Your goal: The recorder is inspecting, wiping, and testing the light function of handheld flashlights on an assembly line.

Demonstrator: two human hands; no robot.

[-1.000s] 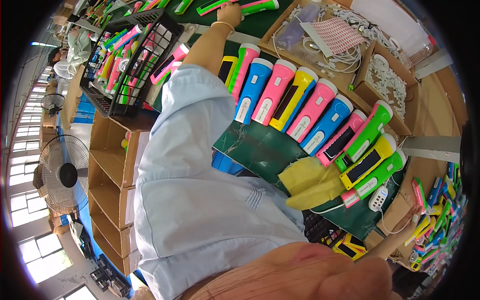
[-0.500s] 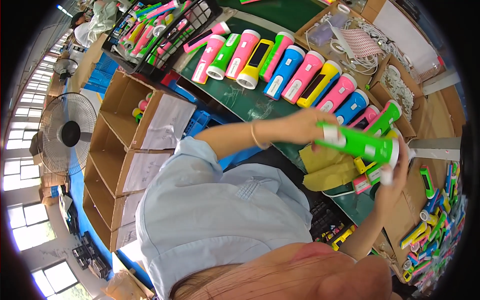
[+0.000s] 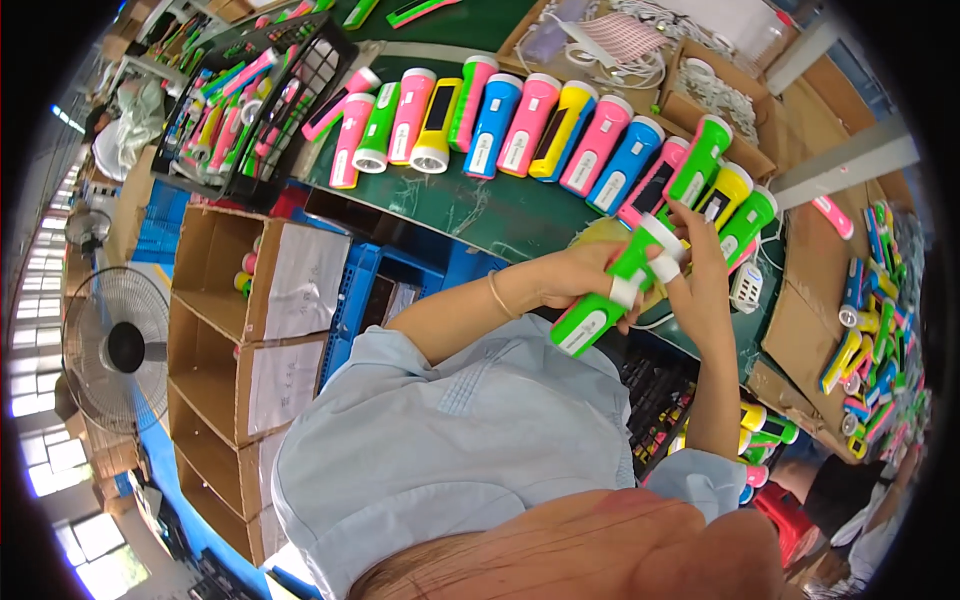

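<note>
The bright green, long plastic torch with a round white head [image 3: 605, 305] is held aslant in front of the pale blue cloth shirt [image 3: 440, 440], by the near edge of the green-topped bench [image 3: 450, 210], its head toward the bench and its labelled tail toward the body, presumably where it is easiest to see and turn. The left hand [image 3: 585, 278], a bracelet at its wrist, has its grip closed around the middle of the barrel, which probably leaves both ends free and bears the weight. The right hand [image 3: 695, 275] is up at the head with thumb and forefinger on either side; whether that grip pinches or merely steadies, I cannot tell. A white covering shows on each thumb, perhaps against rubbing. Beyond, a side-by-side row of pink, blue, yellow and green plastic torches [image 3: 520, 125] lies on the bench, most heads pointing away, likely so each can be picked up singly. The white plastic charging block with rows of ports [image 3: 746, 288] sits just beside the row's right end, seemingly for easy reach, while a black plastic lattice crate [image 3: 205, 190] at the far left keeps a loose heap of torches together.
</note>
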